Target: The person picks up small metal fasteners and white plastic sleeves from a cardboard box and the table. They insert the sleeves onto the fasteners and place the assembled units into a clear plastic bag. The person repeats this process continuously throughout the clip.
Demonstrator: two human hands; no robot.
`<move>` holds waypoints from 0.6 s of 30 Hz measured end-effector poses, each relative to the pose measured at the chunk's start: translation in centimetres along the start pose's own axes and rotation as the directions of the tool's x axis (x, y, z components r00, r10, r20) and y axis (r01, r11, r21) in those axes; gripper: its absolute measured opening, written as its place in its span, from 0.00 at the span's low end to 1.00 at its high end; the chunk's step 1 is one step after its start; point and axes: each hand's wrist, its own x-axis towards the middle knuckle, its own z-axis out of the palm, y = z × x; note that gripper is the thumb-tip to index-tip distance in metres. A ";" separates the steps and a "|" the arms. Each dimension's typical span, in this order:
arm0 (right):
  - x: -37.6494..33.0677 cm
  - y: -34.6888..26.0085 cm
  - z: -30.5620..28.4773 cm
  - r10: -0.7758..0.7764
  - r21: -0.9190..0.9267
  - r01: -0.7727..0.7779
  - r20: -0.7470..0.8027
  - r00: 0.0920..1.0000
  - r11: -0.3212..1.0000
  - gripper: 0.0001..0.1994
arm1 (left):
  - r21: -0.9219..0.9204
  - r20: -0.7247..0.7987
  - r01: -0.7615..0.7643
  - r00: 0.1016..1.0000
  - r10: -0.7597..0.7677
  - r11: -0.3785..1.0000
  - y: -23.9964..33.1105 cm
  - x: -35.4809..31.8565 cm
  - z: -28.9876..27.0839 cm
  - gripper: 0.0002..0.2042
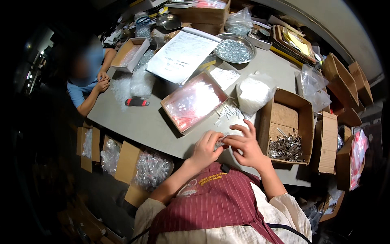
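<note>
Pinching small bag (222, 142), both hands (227, 147) nr table edge (162, 143).

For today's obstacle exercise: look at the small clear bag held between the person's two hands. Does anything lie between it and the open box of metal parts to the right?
Nothing visible does. The small clear bag is pinched between the left hand and right hand. The box of metal parts sits just beyond the right hand; only its near cardboard wall lies between.

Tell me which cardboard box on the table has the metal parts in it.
The open cardboard box just right of the right hand: shiny metal parts pile in its near end. The flat box ahead holds clear bags instead.
</note>
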 end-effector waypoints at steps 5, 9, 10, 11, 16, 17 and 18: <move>-0.3 -1.8 -1.5 0.197 -0.105 -0.178 0.227 0.954 0.979 0.26 | 0.143 0.060 -0.131 0.991 0.123 0.981 1.6 1.5 -0.8 0.28; -2.0 -1.0 -0.4 0.082 -0.061 -0.066 0.306 0.949 0.996 0.27 | 0.165 0.097 -0.143 0.987 0.128 0.976 0.4 1.2 0.3 0.24; -1.8 -1.3 -0.8 0.017 -0.019 -0.012 0.271 0.963 1.000 0.25 | 0.120 0.141 -0.126 0.984 0.109 0.985 -0.6 0.7 0.8 0.22; -1.8 -1.4 -1.8 0.052 -0.020 -0.048 0.226 0.973 0.999 0.23 | 0.077 0.185 -0.105 0.979 0.090 0.991 -1.3 0.1 1.4 0.20; -5.2 5.9 -7.9 0.450 -0.094 -0.480 -0.234 0.862 0.872 0.14 | -0.015 0.124 0.085 0.989 -0.082 0.996 -0.3 0.0 1.7 0.12; -6.7 7.8 -9.2 0.505 -0.279 -0.563 -0.256 0.825 0.778 0.14 | -0.024 0.122 0.117 0.986 -0.113 0.993 -0.3 -0.1 1.7 0.12; -8.5 9.7 -10.1 0.614 -0.478 -0.636 -0.227 0.756 0.606 0.16 | -0.039 0.122 0.146 0.983 -0.141 0.988 -0.3 -0.2 1.9 0.12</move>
